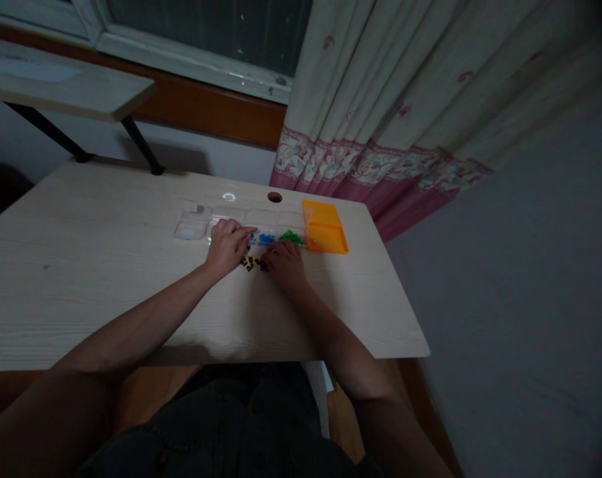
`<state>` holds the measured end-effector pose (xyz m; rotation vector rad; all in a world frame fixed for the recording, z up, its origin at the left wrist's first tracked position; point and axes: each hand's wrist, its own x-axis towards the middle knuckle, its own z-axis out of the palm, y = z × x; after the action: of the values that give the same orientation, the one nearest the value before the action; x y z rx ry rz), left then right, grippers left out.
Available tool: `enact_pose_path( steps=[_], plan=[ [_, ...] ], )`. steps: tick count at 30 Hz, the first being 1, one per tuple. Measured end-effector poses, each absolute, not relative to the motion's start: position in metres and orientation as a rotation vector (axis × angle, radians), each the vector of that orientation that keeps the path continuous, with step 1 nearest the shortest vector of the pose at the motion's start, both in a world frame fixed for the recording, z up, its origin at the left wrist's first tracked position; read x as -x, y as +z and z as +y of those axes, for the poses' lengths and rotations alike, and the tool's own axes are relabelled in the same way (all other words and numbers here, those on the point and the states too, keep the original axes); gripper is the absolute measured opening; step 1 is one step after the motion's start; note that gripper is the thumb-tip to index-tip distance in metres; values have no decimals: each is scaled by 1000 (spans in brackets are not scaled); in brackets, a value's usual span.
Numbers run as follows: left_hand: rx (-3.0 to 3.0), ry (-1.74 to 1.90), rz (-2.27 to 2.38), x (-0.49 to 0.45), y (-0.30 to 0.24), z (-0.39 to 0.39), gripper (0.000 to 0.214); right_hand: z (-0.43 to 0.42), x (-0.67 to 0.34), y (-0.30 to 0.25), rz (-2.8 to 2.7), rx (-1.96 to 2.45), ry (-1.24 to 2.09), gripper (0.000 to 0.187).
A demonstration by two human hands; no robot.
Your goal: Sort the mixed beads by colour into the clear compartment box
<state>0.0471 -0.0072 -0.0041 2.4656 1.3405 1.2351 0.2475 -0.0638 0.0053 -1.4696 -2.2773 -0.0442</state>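
Observation:
A clear compartment tray lies on the pale wooden table. Blue pieces and green pieces sit in two of its near compartments. My left hand rests at the tray's front edge, fingers curled and stretched toward the blue pieces. My right hand lies just below the green pieces, fingers bent down onto the table. Between the two hands lies a small heap of dark and yellow pieces. What the fingertips pinch, if anything, is too small to see.
An orange lid or box stands tilted at the tray's right end. A round cable hole is behind the tray. A raised shelf is at the back left, a curtain at the right. The table's right edge is close.

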Motion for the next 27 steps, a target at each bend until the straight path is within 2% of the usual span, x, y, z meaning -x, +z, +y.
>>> enact_pose_path(
  steps=[9,16,27],
  plan=[
    [-2618,1066,969,-50,-2,-18,30,-54,-262,0,-1965,1399,238,17],
    [-2696,1019,951,-50,-3,-18,29,-48,-264,-8,-1810,1364,452,15],
    [-2795,987,959,-49,5,-23,26,-52,-264,-3,-1877,1302,521,19]
  ],
)
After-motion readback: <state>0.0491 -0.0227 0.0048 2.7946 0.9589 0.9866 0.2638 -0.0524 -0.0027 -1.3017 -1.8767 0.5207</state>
